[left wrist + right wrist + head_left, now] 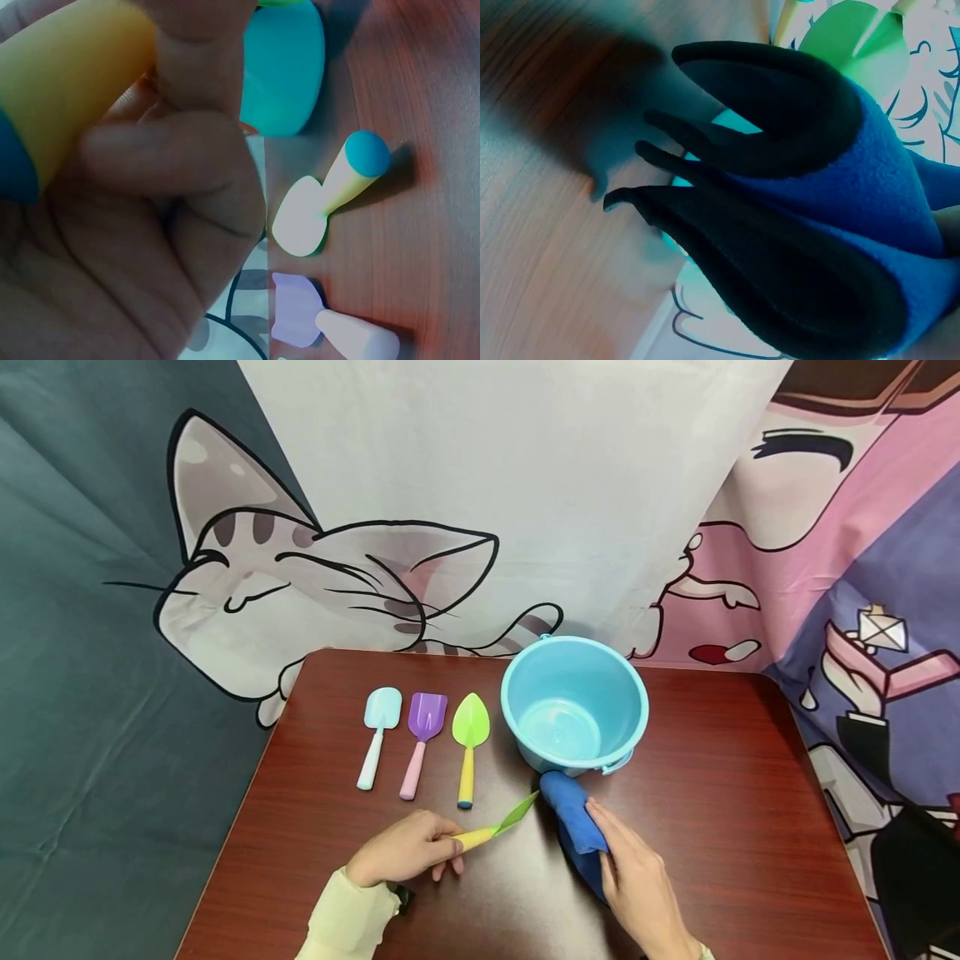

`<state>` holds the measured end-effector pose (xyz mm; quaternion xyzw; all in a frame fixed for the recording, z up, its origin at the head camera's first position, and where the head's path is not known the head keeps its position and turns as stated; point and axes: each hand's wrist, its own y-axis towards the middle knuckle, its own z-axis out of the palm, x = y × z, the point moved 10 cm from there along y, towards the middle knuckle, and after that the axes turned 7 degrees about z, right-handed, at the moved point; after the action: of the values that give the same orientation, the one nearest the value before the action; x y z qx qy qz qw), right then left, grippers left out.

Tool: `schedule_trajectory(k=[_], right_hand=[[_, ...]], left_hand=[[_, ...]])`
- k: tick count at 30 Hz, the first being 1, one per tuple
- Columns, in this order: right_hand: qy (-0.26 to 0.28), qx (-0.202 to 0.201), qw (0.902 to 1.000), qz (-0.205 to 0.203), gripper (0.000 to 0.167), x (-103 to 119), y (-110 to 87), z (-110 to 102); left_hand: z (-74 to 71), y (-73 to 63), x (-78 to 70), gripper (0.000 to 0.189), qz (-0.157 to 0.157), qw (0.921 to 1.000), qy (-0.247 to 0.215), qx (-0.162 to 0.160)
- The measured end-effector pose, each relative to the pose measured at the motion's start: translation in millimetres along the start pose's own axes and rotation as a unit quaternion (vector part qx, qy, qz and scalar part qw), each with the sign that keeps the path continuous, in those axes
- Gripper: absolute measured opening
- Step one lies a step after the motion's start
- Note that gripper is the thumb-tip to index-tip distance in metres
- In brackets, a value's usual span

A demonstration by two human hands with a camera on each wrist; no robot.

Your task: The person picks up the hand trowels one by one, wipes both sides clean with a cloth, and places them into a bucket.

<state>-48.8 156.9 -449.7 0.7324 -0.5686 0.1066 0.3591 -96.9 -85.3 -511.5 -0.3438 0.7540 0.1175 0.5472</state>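
My left hand [412,847] grips the yellow handle of a green-bladed toy trowel [516,814], its blade tilted up to the right. In the left wrist view that handle [67,82] lies under the curled thumb. A folded blue cloth [573,814] is held in my right hand [641,881], just in front of the light-blue bucket [573,693]. The trowel's tip points at the cloth; whether they touch I cannot tell. From the right wrist, the cloth [900,195] shows dark edges and open folds, with the green blade [855,45] beyond it.
Left of the bucket, three toy tools lie in a row on the brown table [712,793]: a pale-blue shovel [382,710], a purple shovel [426,717] with a pink handle, and a green trowel [470,722] with a yellow handle. A printed cat curtain [450,460] hangs behind the table.
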Motion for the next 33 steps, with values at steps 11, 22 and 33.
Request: schedule_trajectory(k=[11,22,33], right_hand=[[0.004,0.011,0.9999,-0.002,0.064,5.4,2.1,4.0],[0.028,0.002,0.9996,-0.008,0.041,17.3,5.5,5.9],[0.059,-0.042,0.9935,-0.088,0.042,46.2,11.1,6.2]], left_hand=[[-3.3,3.7,5.1,0.010,-0.023,0.9983,0.032,-0.042],[-0.6,6.6,7.0,0.029,-0.028,0.9986,0.028,-0.036],[-0.4,10.2,6.0,0.029,-0.024,0.9980,0.022,-0.054]])
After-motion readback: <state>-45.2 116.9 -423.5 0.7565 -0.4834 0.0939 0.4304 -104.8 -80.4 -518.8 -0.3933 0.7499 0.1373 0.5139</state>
